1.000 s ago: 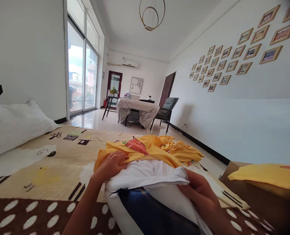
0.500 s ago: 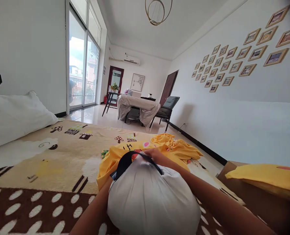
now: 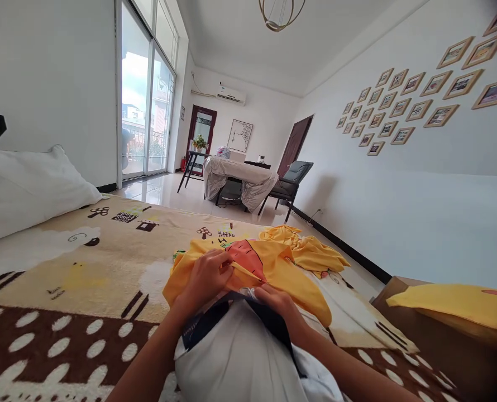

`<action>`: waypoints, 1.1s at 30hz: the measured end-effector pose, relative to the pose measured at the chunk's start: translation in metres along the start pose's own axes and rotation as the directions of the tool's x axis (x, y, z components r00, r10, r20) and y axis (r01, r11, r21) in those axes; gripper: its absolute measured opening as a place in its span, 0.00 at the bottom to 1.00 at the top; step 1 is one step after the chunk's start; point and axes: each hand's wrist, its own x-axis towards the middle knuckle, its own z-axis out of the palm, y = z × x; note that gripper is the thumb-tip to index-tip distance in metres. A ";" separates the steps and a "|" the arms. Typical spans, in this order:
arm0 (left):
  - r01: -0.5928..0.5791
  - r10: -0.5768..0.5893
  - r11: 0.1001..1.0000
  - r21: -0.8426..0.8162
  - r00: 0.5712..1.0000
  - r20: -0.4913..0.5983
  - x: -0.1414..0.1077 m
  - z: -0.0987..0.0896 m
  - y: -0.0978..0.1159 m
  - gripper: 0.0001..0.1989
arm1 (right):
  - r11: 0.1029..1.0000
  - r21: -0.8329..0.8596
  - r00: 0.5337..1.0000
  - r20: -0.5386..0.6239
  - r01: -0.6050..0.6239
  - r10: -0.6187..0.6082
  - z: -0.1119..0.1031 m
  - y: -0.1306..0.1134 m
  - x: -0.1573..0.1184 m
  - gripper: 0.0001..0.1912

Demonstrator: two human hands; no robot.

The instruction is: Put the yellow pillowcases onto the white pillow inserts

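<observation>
A plump white cloth bundle [image 3: 235, 352] with a dark navy band [image 3: 200, 330] across its top lies close in front of me. Just beyond it, a yellow cloth [image 3: 181, 276] with a red strawberry-like print is spread on the blanket. My left hand [image 3: 210, 279] is over the yellow cloth, fingers curled and pinching its near edge. My right hand [image 3: 278, 304] is closed at the same edge, by the dark band; it cannot be seen whether it also grips the band. Part of the bundle runs below the picture.
The patterned blanket [image 3: 118, 268] covers the bed. A white pillow [image 3: 30, 190] lies at the left. More crumpled yellow cloth [image 3: 319, 254] lies behind the first. At right, a yellow cushion [image 3: 453, 304] rests on a brown box [image 3: 395, 287]. A covered table [image 3: 240, 173] and chair [image 3: 294, 181] stand beyond.
My left hand has come up from behind the white bundle onto the yellow cloth. My right hand has moved nearer and lower. The yellow cloth's near edge is now lifted, and its red print shows more.
</observation>
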 end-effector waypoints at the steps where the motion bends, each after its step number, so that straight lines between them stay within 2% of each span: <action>1: -0.009 0.009 1.000 -0.015 1.000 -0.018 -0.002 0.000 0.004 0.06 | 0.994 -0.093 0.999 0.019 0.052 -0.050 0.002 -0.005 -0.004 0.07; 3: -0.023 0.022 0.999 -0.041 1.000 -0.021 -0.007 0.000 0.011 0.06 | 0.963 -0.236 0.991 0.027 0.133 -0.131 0.005 -0.014 -0.005 0.07; 6: -0.049 0.047 0.998 -0.040 0.998 -0.044 -0.013 -0.004 0.020 0.05 | 0.915 -0.371 0.985 -0.011 0.158 -0.175 0.005 -0.018 0.006 0.05; 8: -0.061 0.059 0.998 -0.033 0.997 -0.057 -0.016 -0.006 0.026 0.05 | 0.876 -0.466 0.991 0.017 0.124 -0.131 0.005 -0.014 0.017 0.06; 12: -0.036 0.037 0.999 0.023 0.998 -0.051 -0.020 -0.007 0.039 0.07 | 0.792 -0.611 0.998 0.045 -0.014 0.052 0.001 0.003 0.033 0.10; 16: 0.038 -0.044 0.996 0.080 0.996 0.075 -0.021 -0.005 0.049 0.10 | 0.780 -0.623 0.997 0.004 -0.060 0.079 -0.006 0.020 0.033 0.11; 19: 0.103 -0.132 0.980 0.169 0.976 0.173 -0.020 -0.006 0.051 0.08 | 0.780 -0.622 0.997 -0.010 -0.061 0.070 -0.011 0.028 0.024 0.10; 21: 0.176 -0.228 0.954 0.244 0.952 0.204 -0.020 -0.008 0.051 0.08 | 0.783 -0.620 0.998 -0.020 -0.053 0.052 -0.013 0.030 0.018 0.09; 23: 0.242 -0.312 0.921 0.306 0.927 0.208 -0.019 -0.009 0.050 0.12 | 0.784 -0.619 0.999 -0.034 -0.046 0.032 -0.014 0.030 0.014 0.10; 25: 0.268 -0.356 0.900 0.345 0.907 0.225 -0.019 -0.011 0.048 0.13 | 0.781 -0.623 0.998 -0.051 -0.052 0.026 -0.014 0.029 0.013 0.11; 30: 0.206 -0.305 0.923 0.325 0.906 0.293 -0.020 -0.009 0.043 0.12 | 0.765 -0.639 0.994 -0.109 -0.079 0.011 -0.013 0.021 0.017 0.12; 33: 0.144 -0.238 0.948 0.285 0.914 0.329 -0.021 -0.007 0.038 0.10 | 0.778 -0.624 0.988 -0.150 -0.071 -0.030 -0.010 0.017 0.019 0.19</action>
